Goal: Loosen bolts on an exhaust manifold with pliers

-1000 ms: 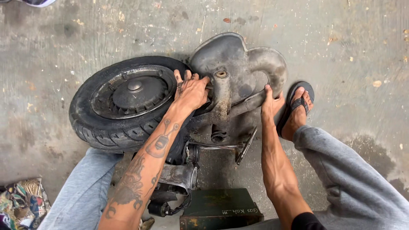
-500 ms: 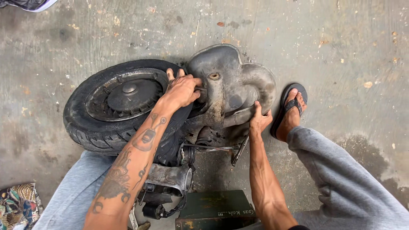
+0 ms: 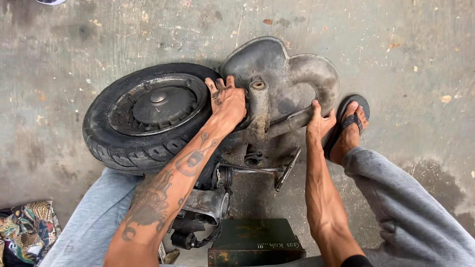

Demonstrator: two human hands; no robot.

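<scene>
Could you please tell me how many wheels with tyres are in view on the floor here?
1: the wheel lies flat on the concrete floor, beside the grey mudguard, with the left hand at its edge. Others may lie out of view.

1. Place: an informal repair workshop, floor level.
2. Evidence: stained, cracked grey concrete floor (image 3: 405, 44); dismantled scooter assembly with worn black rubber tyre (image 3: 143, 116) and grimy grey metal fender (image 3: 282, 69); rusty dark green metal box (image 3: 255, 242) nearby.
</scene>
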